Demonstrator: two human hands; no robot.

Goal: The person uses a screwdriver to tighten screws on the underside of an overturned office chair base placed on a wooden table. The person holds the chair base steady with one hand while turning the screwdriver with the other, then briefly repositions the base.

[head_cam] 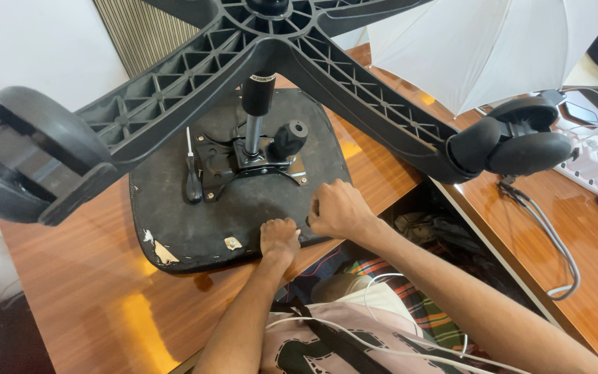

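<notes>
An office chair lies upside down on a wooden table (70, 291). Its black seat underside (174, 208) faces up, with a metal mounting plate (243, 166), a gas column (256, 104) and a black knob (288, 138) at the middle. The star base (174, 90) with castor wheels (520, 142) rises toward me. My left hand (279, 239) rests as a closed fist on the seat's near edge. My right hand (337, 208) presses on the same edge just beside it, fingers curled. A screwdriver (192, 176) lies on the seat, left of the plate.
A white photo umbrella (493, 41) stands at the back right. Grey cables (555, 235) and white gear lie on a second wooden surface at the right. A gap between the tables shows clothes below. White cords cross my lap.
</notes>
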